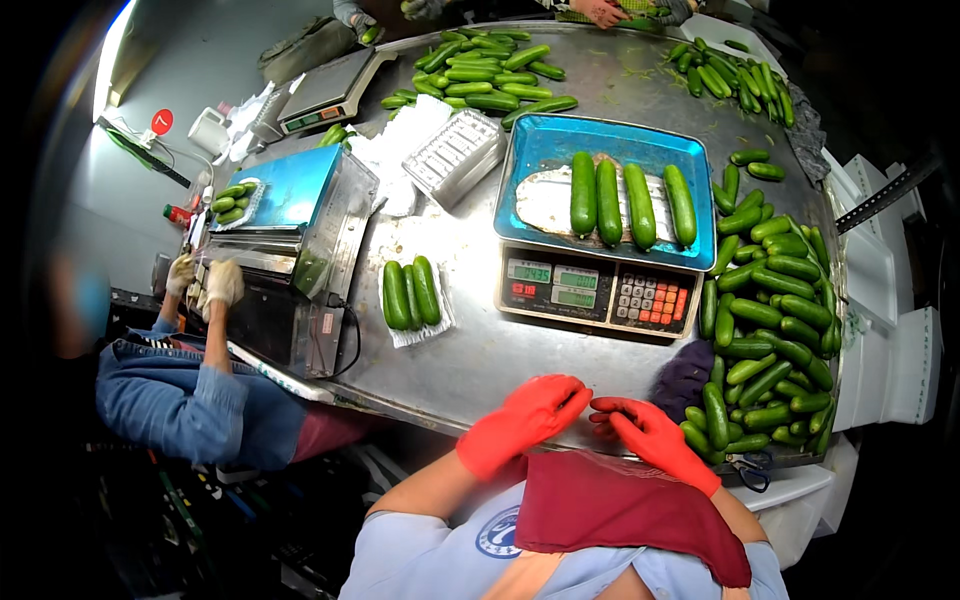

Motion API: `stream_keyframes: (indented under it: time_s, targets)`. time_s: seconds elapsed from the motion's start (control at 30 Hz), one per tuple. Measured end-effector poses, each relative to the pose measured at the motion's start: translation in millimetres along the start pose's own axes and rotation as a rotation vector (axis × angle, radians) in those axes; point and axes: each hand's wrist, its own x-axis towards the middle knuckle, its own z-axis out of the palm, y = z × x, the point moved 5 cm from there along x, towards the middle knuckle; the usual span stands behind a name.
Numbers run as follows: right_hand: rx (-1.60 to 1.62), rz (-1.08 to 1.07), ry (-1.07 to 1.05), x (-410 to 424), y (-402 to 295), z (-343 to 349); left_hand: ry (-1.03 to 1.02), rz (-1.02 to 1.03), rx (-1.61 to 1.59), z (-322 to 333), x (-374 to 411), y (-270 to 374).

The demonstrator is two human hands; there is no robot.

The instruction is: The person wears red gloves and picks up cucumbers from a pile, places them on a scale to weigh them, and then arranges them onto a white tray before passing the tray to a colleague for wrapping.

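Note:
My left hand [529, 420], in a red rubber glove, rests near the front edge of the metal table [457, 375], with nothing in it. Close to its right, my right hand [651, 439] wears a matching glove and holds nothing; its fingers are apart. Ahead stands a digital scale [596, 292] with a blue tray [525, 142]. Several cucumbers [640, 206] lie in the tray, side by side over a whitish, stained patch. To the left of the scale, cucumbers [412, 294] lie on a white absorbent pad or tray [448, 319].
Cucumbers [780, 281] are heaped at the right, beside a dark cloth [682, 379] and scissors [752, 471]. Another pile [487, 71] lies at the back. Clear trays [456, 154] are stacked left of the scale. A co-worker [187, 397] works at a wrapping machine [330, 247].

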Motion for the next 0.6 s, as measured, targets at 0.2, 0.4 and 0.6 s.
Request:
stream_keyframes:
  time_s: [0.2,0.4,0.6]
  targets:
    - [0.046,0.087,0.042,9,5,26,0.141,-0.327,-0.134,-56,2,-40]
    - [-0.044,0.087,0.082,24,9,37,0.365,-0.448,-0.127,-135,5,-85]
    - [-0.021,0.093,0.198,22,10,36,0.376,-0.550,-0.259,-149,30,-93]
